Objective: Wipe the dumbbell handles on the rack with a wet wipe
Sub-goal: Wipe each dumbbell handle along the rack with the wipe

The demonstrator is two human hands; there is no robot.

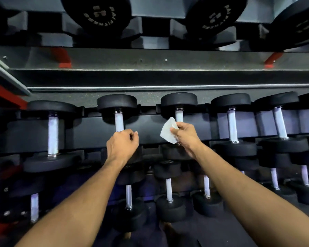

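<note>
Both forearms reach to the rack's middle shelf: left hand (122,145) grips one handle (119,122), right hand (185,135) pinches the wet wipe (167,131) at the next handle (179,115), so many look left

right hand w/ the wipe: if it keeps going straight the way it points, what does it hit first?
Most likely the dumbbell handle directly ahead of it: the right hand holds the wet wipe just short of, or already against, that handle. Depth is unclear from the head view, so contact can't be confirmed.
</note>
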